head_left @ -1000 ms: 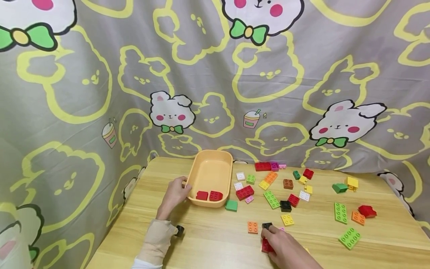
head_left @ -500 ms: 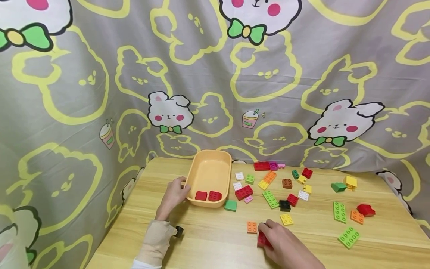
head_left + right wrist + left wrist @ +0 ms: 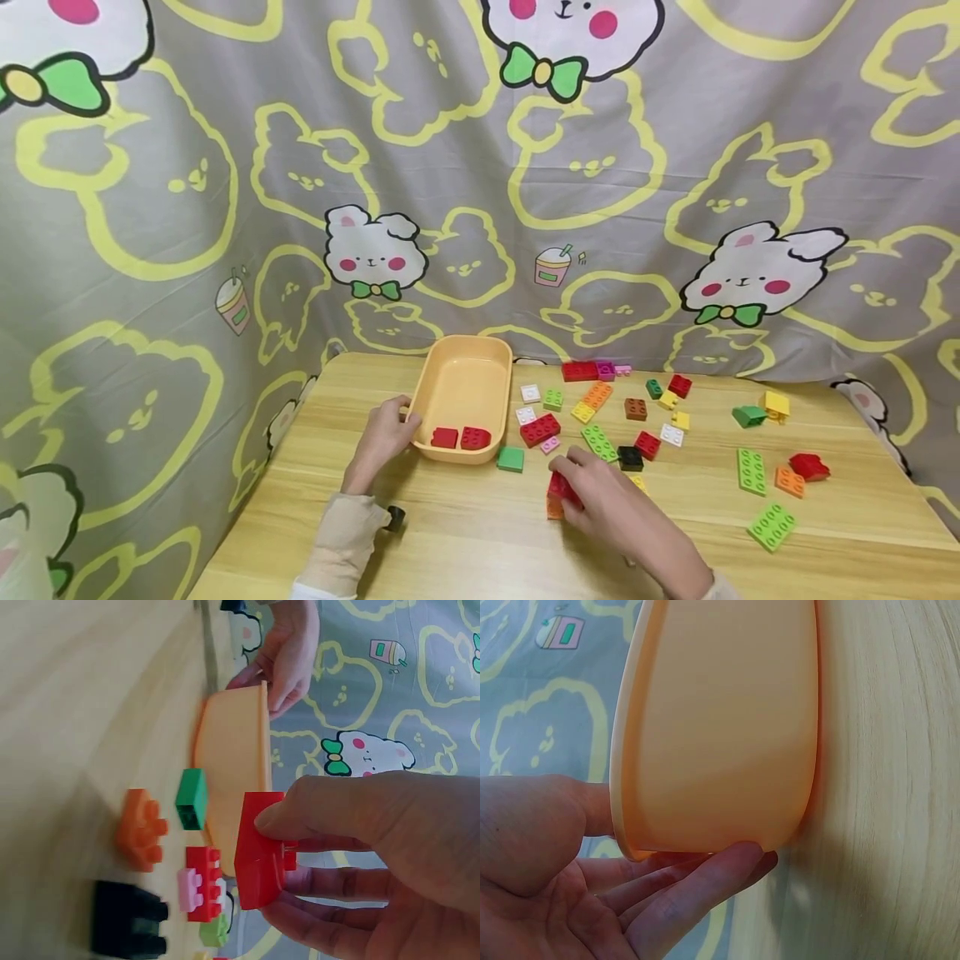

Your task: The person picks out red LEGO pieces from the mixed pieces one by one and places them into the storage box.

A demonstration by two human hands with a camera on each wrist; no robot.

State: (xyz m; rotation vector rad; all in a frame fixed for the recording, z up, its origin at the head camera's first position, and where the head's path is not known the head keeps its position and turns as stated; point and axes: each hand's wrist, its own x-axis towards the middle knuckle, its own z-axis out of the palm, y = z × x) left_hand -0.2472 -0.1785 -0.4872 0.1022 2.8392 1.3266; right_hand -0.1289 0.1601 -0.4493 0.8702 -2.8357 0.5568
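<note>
A peach plastic basin (image 3: 468, 383) stands at the back left of the table, with two red toy building blocks (image 3: 445, 437) at its near end. My left hand (image 3: 384, 437) grips the basin's left near corner, thumb at the rim and fingers beneath, as the left wrist view shows (image 3: 652, 900). Between the thumb and fingers of my right hand (image 3: 611, 504) is a red building block (image 3: 259, 840) with one sloped end, lifted off the table. Below it an orange block (image 3: 139, 829) lies partly hidden in the head view.
A green block (image 3: 511, 459) lies by the basin's near right corner. Many loose blocks in several colours spread to the right, including a long red one (image 3: 540, 429) and a lime one (image 3: 772, 527). A patterned curtain (image 3: 450, 167) hangs behind and at the left.
My right hand has picked up the red block and carried it up and leftward, over the orange block. My left hand keeps its grip on the basin. The head view has shifted slightly.
</note>
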